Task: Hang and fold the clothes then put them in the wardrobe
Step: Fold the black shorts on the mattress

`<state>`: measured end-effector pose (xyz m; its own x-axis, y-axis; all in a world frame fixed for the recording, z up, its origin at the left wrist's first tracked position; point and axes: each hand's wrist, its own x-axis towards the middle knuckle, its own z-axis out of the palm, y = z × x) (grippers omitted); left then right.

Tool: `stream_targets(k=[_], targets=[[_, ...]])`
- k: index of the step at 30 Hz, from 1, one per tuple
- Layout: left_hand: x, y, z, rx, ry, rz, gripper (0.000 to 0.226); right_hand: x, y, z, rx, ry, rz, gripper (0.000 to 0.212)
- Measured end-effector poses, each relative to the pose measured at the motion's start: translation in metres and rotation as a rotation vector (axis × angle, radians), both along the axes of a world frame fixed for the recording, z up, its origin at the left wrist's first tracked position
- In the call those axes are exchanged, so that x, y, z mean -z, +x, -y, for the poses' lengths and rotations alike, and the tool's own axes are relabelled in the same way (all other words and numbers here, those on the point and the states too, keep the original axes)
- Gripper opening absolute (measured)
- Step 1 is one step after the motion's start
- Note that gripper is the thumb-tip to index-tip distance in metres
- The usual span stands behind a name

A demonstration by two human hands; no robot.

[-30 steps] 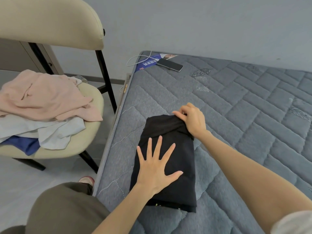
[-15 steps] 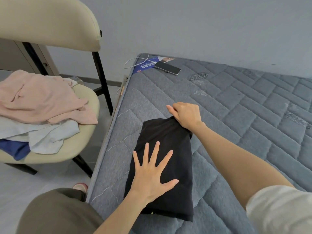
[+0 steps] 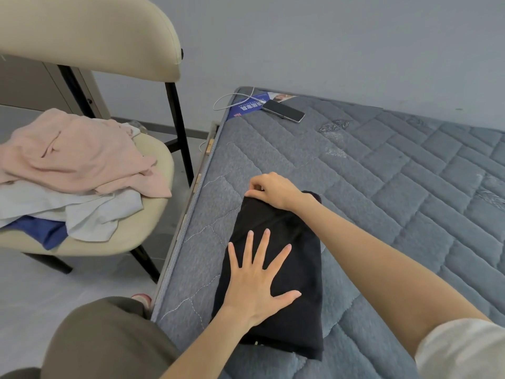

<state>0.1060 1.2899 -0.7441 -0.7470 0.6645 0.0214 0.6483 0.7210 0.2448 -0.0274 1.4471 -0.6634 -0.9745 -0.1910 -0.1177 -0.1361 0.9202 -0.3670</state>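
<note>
A person folds a black garment (image 3: 303, 269) on a grey quilted mattress (image 3: 382, 187), where it lies as a narrow, partly folded strip near the left edge. The left hand (image 3: 254, 285) lies flat on the near half, fingers straight and spread, gripping nothing and simply pressing the cloth down. The right hand (image 3: 273, 191) has curled fingers pinching the garment's far end.

The step in hand appears to be squaring up the fold. It is likely to go best if the flat palm anchors the layers while the pinching hand draws the far end taut and lines it up with the long sides, since soft cloth would bunch under an uneven pull.

A phone (image 3: 283, 110) and its cable sit at the mattress's far left corner. More clothes, a pink garment (image 3: 82, 157) on top, wait on the chair (image 3: 161, 170) beside the bed.
</note>
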Motion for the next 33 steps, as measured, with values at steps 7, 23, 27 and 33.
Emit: stream_targets(k=[7,23,27,33], targets=[[-0.002,-0.002,0.000,0.012,0.000,0.024,0.084,0.008,-0.019,0.017,0.031,0.069,-0.150,0.021],[-0.009,0.000,-0.011,-0.047,0.019,-0.019,0.079,0.027,0.055,-0.070,0.679,-0.284,-0.254,0.044],[-0.017,0.002,-0.029,-0.007,0.014,-0.066,0.077,0.043,0.086,-0.083,0.810,-0.592,-0.101,0.040],[-0.017,0.007,-0.054,0.069,-0.029,-0.120,0.074,0.058,0.103,-0.081,0.834,-0.768,-0.118,0.017]])
